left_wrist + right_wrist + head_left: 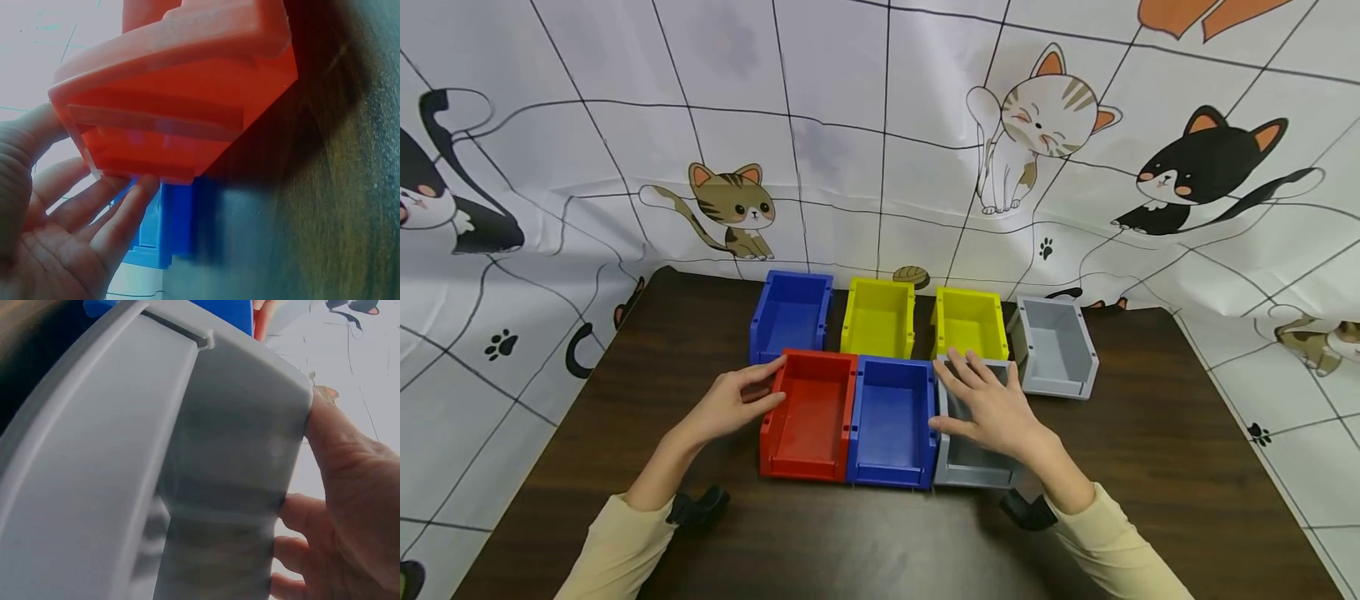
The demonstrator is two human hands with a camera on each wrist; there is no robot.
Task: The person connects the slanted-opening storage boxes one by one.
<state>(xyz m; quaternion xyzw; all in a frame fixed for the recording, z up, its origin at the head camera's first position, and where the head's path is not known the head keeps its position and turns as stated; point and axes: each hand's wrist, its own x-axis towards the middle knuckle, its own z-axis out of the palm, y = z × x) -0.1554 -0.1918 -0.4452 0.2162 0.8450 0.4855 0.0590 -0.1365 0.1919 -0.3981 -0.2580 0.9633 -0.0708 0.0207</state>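
Three bins stand side by side in a front row: a red bin [812,417], a blue bin [893,425] and a grey bin [977,467]. My left hand [733,400] holds the red bin at its back left corner, the thumb over the left rim and the fingers against the outside in the left wrist view. The right hand [992,412] spreads over the grey bin, its thumb at the edge beside the blue bin and its fairly straight fingers reaching the back rim. In the right wrist view, the right fingertips [290,512] touch the grey bin's edge.
Behind the front row stand another blue bin [790,312], two yellow bins, one on the left [878,321] and one on the right [972,325], and a second grey bin [1056,346] angled at the right. A cat-print cloth [842,167] hangs behind the dark wooden table [880,550].
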